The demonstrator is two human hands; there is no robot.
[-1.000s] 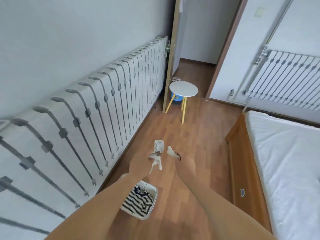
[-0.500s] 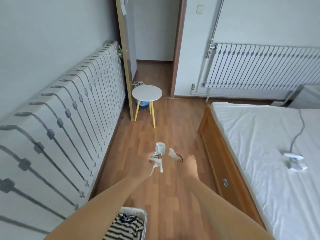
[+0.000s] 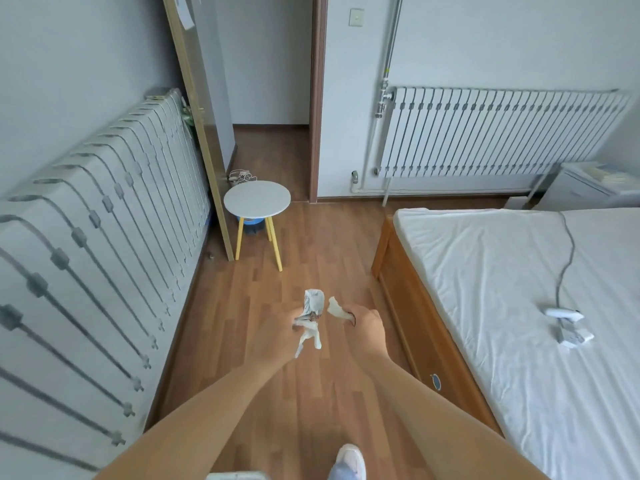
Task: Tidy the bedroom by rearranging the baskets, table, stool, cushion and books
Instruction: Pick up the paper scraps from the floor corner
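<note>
Head view: your left hand (image 3: 277, 337) is closed on a crumpled white scrap (image 3: 310, 318), your right hand (image 3: 367, 329) pinches a smaller scrap (image 3: 335, 308), both over bare floor (image 3: 311, 258). Ahead, the round table (image 3: 257, 198) stands just beside the open door's edge (image 3: 204, 143). The floor lane runs between the radiator (image 3: 104, 237) and the bed frame (image 3: 408, 306).

left hand (image 3: 277, 336) closed, arm extended forward | right hand (image 3: 367, 327) closed, arm extended forward
</note>
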